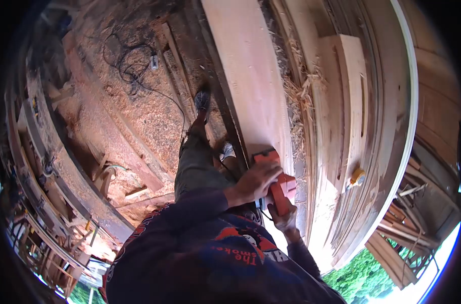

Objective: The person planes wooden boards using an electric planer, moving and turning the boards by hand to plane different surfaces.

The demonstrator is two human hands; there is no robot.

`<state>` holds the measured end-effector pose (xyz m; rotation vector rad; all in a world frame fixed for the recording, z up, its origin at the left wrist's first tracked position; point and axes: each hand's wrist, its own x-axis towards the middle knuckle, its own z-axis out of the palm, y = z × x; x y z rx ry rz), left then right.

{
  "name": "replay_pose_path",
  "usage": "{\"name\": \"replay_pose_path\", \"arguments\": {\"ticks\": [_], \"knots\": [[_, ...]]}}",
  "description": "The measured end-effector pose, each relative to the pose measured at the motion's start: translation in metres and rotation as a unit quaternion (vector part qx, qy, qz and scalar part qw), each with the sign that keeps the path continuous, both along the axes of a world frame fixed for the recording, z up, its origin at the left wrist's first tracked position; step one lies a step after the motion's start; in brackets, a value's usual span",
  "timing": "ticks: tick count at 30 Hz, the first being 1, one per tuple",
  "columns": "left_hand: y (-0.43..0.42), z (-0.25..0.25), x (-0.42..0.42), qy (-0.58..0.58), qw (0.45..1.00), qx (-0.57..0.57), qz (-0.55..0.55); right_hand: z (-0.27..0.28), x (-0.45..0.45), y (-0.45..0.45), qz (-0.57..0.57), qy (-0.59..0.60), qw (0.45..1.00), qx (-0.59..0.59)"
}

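Observation:
A red electric hand planer (282, 188) rests on a long, pale wooden plank (251, 66), near the plank's close end. My left hand (258, 181) lies over the front of the planer with its fingers curled onto it. Behind it, my right hand (284, 217) is wrapped round the planer's rear handle. A dark cord shows beside the rear of the tool. The planer's underside is hidden against the wood.
Wood shavings (304, 96) lie along the plank's right side, by stacked boards and a slotted timber piece (349, 76). A small yellow object (358, 176) sits there. On the sawdust-covered floor, a coiled black cable (131, 76) lies left of my feet, near beams (114, 121).

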<state>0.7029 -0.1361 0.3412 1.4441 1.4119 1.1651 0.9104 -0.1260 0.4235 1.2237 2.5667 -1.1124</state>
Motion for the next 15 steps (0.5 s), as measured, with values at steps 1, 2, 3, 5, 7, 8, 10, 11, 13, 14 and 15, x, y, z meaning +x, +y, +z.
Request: {"name": "replay_pose_path", "arguments": {"ticks": [1, 2, 3, 5, 7, 8, 10, 11, 13, 14, 15], "knots": [[0.008, 0.006, -0.011, 0.010, 1.000, -0.003, 0.022, -0.004, -0.006, 0.002, -0.047, 0.014, 0.999, -0.012], [0.018, 0.005, -0.021, 0.019, 0.999, -0.004, 0.042, -0.013, -0.020, 0.010, -0.095, 0.029, 0.995, -0.022], [0.032, -0.002, -0.031, 0.031, 0.997, 0.009, 0.066, -0.013, -0.043, 0.024, -0.126, 0.045, 0.990, -0.043], [0.063, -0.005, -0.068, 0.007, 0.996, 0.006, 0.089, -0.002, -0.098, 0.064, -0.142, 0.081, 0.985, -0.053], [0.101, 0.001, -0.115, 0.035, 0.994, 0.023, 0.103, -0.004, -0.147, 0.100, -0.170, 0.086, 0.979, -0.068], [0.116, -0.014, -0.136, 0.045, 0.992, 0.025, 0.115, -0.008, -0.171, 0.116, -0.210, 0.073, 0.970, -0.098], [0.147, -0.021, -0.181, 0.049, 0.991, 0.026, 0.120, 0.001, -0.223, 0.154, -0.231, 0.096, 0.957, -0.149], [0.163, -0.020, -0.205, 0.044, 0.992, 0.013, 0.121, -0.007, -0.244, 0.167, -0.210, 0.131, 0.964, -0.101], [0.193, -0.017, -0.251, 0.039, 0.987, -0.010, 0.155, -0.020, -0.293, 0.198, -0.197, 0.133, 0.968, -0.085], [0.205, -0.017, -0.274, 0.038, 0.981, -0.018, 0.188, -0.026, -0.318, 0.217, -0.184, 0.131, 0.972, -0.068], [0.213, -0.025, -0.295, 0.118, 0.948, 0.032, 0.293, -0.030, -0.344, 0.237, -0.176, 0.139, 0.972, -0.072]]}}
